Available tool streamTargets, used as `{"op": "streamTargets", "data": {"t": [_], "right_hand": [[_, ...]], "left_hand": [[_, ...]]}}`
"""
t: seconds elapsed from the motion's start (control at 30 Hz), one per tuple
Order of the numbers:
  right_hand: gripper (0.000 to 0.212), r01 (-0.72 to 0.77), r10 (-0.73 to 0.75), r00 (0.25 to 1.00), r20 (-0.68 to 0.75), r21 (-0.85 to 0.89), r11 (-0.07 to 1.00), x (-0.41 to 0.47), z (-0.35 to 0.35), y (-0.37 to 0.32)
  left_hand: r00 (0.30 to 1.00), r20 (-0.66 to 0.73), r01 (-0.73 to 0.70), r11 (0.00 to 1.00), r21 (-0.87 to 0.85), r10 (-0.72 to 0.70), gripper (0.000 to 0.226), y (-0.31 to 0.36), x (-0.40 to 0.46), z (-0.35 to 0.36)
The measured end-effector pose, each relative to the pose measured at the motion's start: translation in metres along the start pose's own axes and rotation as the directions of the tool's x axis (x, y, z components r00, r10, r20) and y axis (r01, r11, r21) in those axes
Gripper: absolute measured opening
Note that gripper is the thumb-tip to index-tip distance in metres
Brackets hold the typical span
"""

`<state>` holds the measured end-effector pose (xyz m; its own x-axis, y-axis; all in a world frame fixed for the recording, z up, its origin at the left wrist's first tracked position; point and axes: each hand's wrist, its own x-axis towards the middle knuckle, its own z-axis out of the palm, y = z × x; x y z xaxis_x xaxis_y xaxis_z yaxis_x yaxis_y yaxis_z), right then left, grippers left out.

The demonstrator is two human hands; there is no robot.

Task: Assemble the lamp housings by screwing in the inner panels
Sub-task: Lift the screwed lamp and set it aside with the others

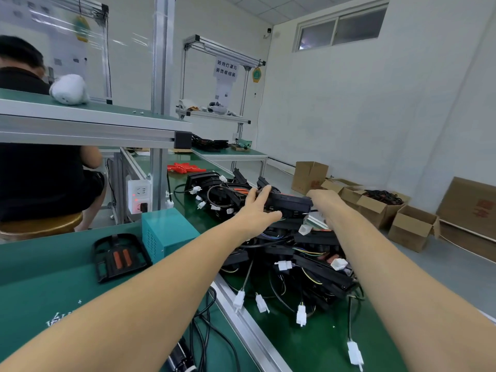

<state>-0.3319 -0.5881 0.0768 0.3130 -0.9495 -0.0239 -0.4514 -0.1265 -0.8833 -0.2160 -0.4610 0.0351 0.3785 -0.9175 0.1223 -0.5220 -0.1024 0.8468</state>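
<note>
Both arms stretched out over the pile of lamp housings (290,253) — black units with wires and white connectors (301,314), heaped on the green worktop (308,342). One black lamp housing (288,203) is up above the heap, held between both hands. Left hand (259,210) grips its near-left end: fingers over the top edge, thumb underneath. Right hand (323,198) is at the right end, wrist bent down behind the housing — fingers hidden, so I cannot tell how it holds.

Separate inner panel (120,257), black frame with two orange strips, lies flat on the nearer worktop section, well apart from the heap, just beside a teal box (167,232). Red parts (182,167) lie farther down the worktop. Open cardboard boxes (381,208) stand on the floor to the right. Another person (40,167) sits at far left behind the shelf frame.
</note>
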Motion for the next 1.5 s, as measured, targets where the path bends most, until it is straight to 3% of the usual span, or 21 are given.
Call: {"op": "streamTargets", "data": {"t": [0.07,0.13,0.2,0.3,0.37,0.43,0.5,0.57,0.67,0.93,1.07,1.27,1.5], "right_hand": [[0.02,0.067,-0.069,0.998,-0.011,-0.086,0.994,-0.001,-0.002,0.0],[0.046,0.113,-0.114,0.993,0.001,-0.133,0.985,-0.001,-0.002,0.003],[0.062,0.251,-0.254,0.967,-0.005,-0.149,0.956,-0.005,-0.001,0.005],[0.056,0.467,-0.468,0.882,0.05,-0.227,0.855,-0.011,0.003,0.008],[0.053,0.473,-0.48,0.873,0.082,-0.381,0.794,-0.01,0.004,0.01],[0.048,0.466,-0.523,0.852,0.018,-0.482,0.742,-0.009,0.005,0.012],[0.041,0.447,-0.56,0.827,-0.042,-0.555,0.702,-0.008,0.005,0.013],[0.033,0.449,-0.568,0.823,-0.029,-0.578,0.681,-0.007,0.006,0.016],[0.028,0.491,-0.577,0.816,0.028,-0.56,0.667,-0.006,0.005,0.024],[0.043,0.483,-0.564,0.82,0.099,-0.648,0.589,-0.004,0.005,0.023],[0.046,0.452,-0.567,0.816,0.111,-0.733,0.507,-0.005,0.011,0.019],[0.045,0.402,-0.487,0.862,0.142,-0.777,0.485,-0.009,0.015,0.014],[0.072,0.3,-0.367,0.916,0.162,-0.883,0.36,-0.02,0.03,0.004]], "left_hand": [[1.0,-0.007,0.026,0.998,0.053,-0.026,0.072,-0.003,0.001,-0.001],[0.999,0.004,0.04,0.995,0.095,-0.04,0.072,-0.006,0.001,-0.003],[1.0,0.012,0.026,0.989,0.146,-0.028,0.07,-0.005,0.002,-0.003],[1.0,0.005,-0.028,0.984,0.176,0.027,0.07,0.0,0.003,-0.003],[0.999,-0.012,-0.051,0.994,0.092,0.052,0.073,0.002,0.004,-0.003],[0.997,-0.023,-0.067,0.997,0.039,0.068,0.074,0.004,0.003,-0.004],[0.997,0.012,-0.077,0.985,0.152,0.076,0.072,0.005,0.004,-0.003],[0.996,0.051,-0.079,0.957,0.278,0.067,0.07,0.005,0.004,0.0],[0.996,0.078,-0.067,0.965,0.255,0.049,0.069,0.003,0.005,0.004],[0.991,0.134,-0.038,0.96,0.279,0.001,0.065,-0.001,0.0,0.011],[0.993,0.119,-0.027,0.954,0.299,-0.01,0.063,-0.001,-0.005,0.008],[0.996,0.07,0.013,0.909,0.417,-0.047,0.054,-0.009,-0.018,-0.002],[0.991,0.03,0.096,0.837,0.538,-0.133,0.065,-0.035,-0.041,-0.02]]}}
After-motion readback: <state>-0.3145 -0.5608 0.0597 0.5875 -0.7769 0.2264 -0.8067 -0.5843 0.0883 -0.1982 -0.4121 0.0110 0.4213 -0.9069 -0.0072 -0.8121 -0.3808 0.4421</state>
